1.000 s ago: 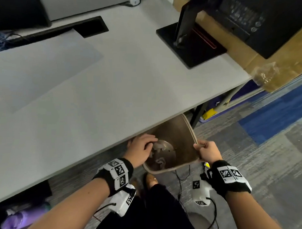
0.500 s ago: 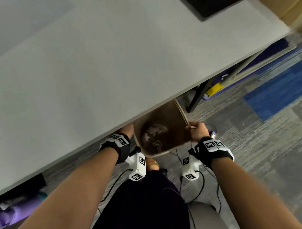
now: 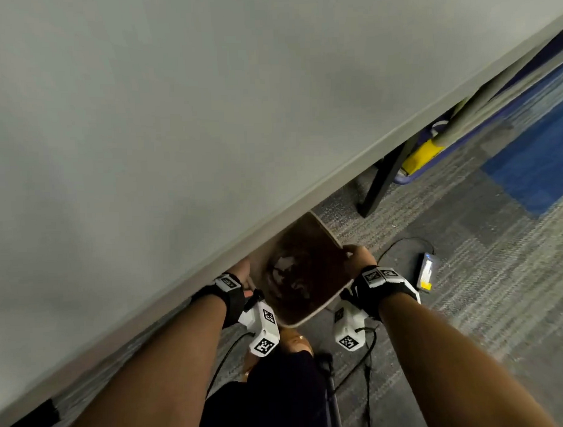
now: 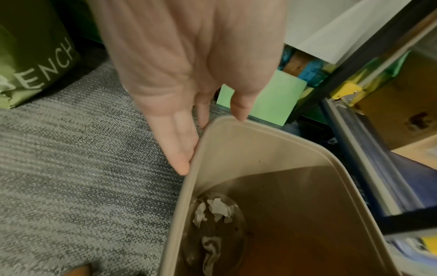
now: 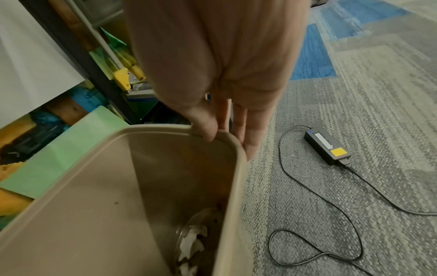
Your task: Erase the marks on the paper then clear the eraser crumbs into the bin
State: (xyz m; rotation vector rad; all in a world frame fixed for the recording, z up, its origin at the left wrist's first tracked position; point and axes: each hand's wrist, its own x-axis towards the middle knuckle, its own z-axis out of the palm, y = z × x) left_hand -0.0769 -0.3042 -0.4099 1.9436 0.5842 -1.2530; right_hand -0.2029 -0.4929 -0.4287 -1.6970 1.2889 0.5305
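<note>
While the right hand [image 5: 212, 78] pinches the beige bin's [image 5: 99, 214] rim at centre frame, the left hand [image 4: 189, 61] rests straight-fingered against its wall; setting it down under the desk [image 3: 175, 121] seems next.

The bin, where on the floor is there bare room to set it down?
Left of the bin, bare carpet runs to the green bag. Right, the power adapter and its cable crowd the floor; behind, stored clutter.
</note>
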